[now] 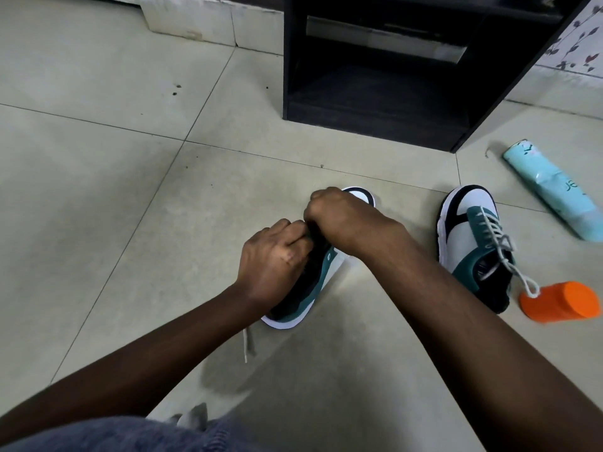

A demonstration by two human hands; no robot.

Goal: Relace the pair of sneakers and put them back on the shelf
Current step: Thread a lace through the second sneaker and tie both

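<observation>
You have two sneakers on the floor: one sneaker (301, 298) at frame centre, where your left hand (272, 256) and right hand (342, 216) both pinch at its lace area, one laced sneaker (470, 236) at right. One dark shelf (375, 119) stands at upper centre, with one orange cup (561, 301) and one teal tube (551, 194) lying at right

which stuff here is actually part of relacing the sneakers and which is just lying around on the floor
Part of the job:
sneaker being laced, under the left hand and right hand
its loose lace end
second sneaker, already laced
dark shelf unit

Just lying about:
orange container, on its side
light blue wrapped roll
</observation>
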